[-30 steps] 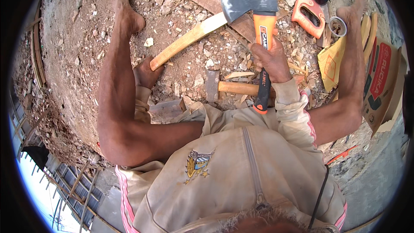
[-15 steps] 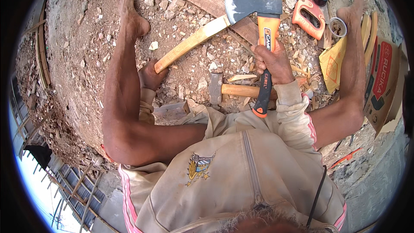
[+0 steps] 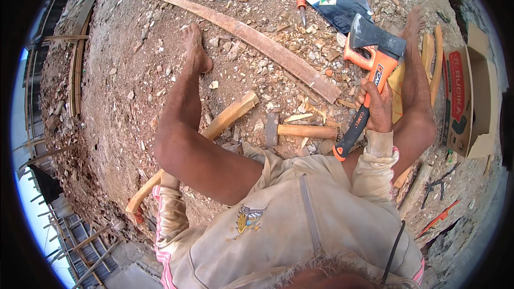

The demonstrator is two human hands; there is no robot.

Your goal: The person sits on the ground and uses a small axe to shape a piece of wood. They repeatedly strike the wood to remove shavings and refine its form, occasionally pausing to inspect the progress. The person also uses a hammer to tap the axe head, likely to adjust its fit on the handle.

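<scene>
The right hand (image 3: 379, 111) wraps its fingers round the hatchet (image 3: 378, 73) mid-handle, seemingly for balance; the left hand's (image 3: 170, 181) are too hidden to tell.

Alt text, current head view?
A seated person grips an orange-and-black axe in the right hand. The left hand, mostly hidden by the left leg, is at a wooden piece; a hammer and plank lie on stony ground.

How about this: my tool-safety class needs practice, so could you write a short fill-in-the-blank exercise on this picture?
The right hand holds the ____ by its orange-and-black handle.
The hammer has a shaft made of ____.
The pale curved stick passes beneath the ____ leg.
Missing words: axe; wood; left.
</scene>
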